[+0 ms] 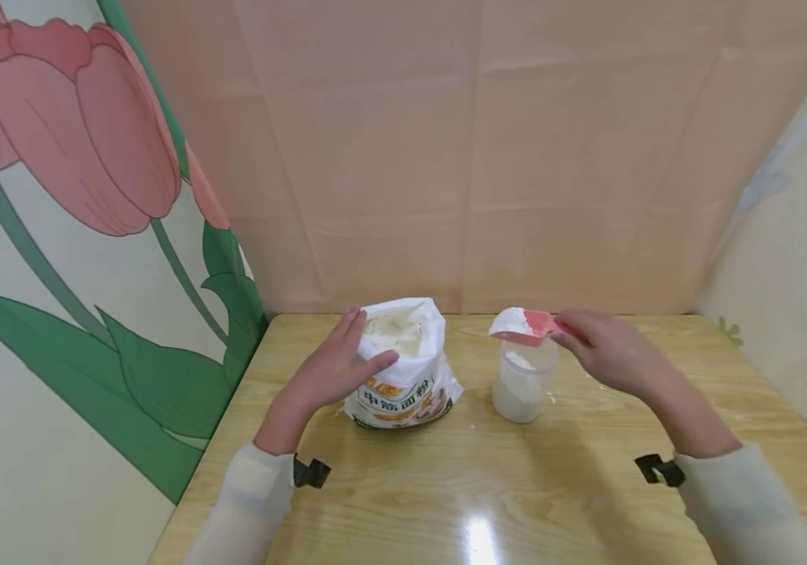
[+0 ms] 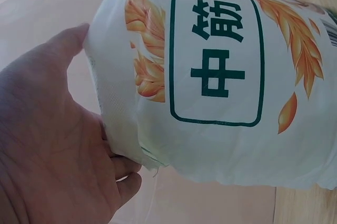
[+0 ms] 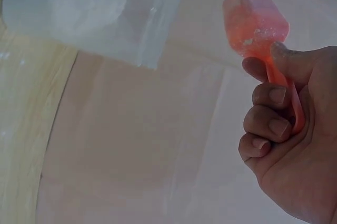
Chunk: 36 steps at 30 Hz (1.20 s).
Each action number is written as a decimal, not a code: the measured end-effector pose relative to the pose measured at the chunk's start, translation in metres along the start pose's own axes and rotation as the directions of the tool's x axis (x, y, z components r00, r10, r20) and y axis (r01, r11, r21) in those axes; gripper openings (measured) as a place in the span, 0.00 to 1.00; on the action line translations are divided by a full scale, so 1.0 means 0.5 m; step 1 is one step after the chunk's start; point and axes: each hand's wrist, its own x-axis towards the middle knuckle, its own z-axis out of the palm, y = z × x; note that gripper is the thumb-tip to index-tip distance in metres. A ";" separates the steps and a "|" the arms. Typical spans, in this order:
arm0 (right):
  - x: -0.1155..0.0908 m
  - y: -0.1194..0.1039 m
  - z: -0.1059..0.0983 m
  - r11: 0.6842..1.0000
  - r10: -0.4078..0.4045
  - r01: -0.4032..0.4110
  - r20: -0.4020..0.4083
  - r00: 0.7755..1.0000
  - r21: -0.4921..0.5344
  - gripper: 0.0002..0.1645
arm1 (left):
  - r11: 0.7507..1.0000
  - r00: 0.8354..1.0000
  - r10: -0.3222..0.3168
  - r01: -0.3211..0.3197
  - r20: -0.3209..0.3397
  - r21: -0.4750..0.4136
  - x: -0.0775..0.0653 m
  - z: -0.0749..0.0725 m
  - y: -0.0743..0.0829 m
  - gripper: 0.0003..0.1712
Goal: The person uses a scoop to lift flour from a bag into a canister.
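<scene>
A white flour bag [image 1: 403, 384] stands upright with its mouth folded open and pale flour inside. My left hand [image 1: 328, 369] holds its rim on the left, thumb across the front; in the left wrist view, curled fingers [image 2: 128, 184] touch the edge, partly hidden behind the bag. My right hand [image 1: 611, 353] grips the handle of a pink scoop [image 1: 536, 323] heaped with white flour. The scoop is above the mouth of a clear plastic cup [image 1: 519, 392], which is partly filled with flour. From the right wrist, the scoop's floury underside shows, with fingers curled round its handle.
Both things stand on a wood-grain table [image 1: 403, 486]. A pinkish cloth backdrop [image 1: 474, 157] rises behind its far edge, and a tulip-printed panel [image 1: 78, 235] flanks the left side. Small white specks lie beside the cup.
</scene>
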 end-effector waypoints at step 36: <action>0.046 0.035 -0.067 0.956 -0.101 0.173 0.285 0.953 -0.238 0.12 | 1.000 1.000 0.001 -0.001 -0.008 0.003 0.001 -0.003 0.001 0.64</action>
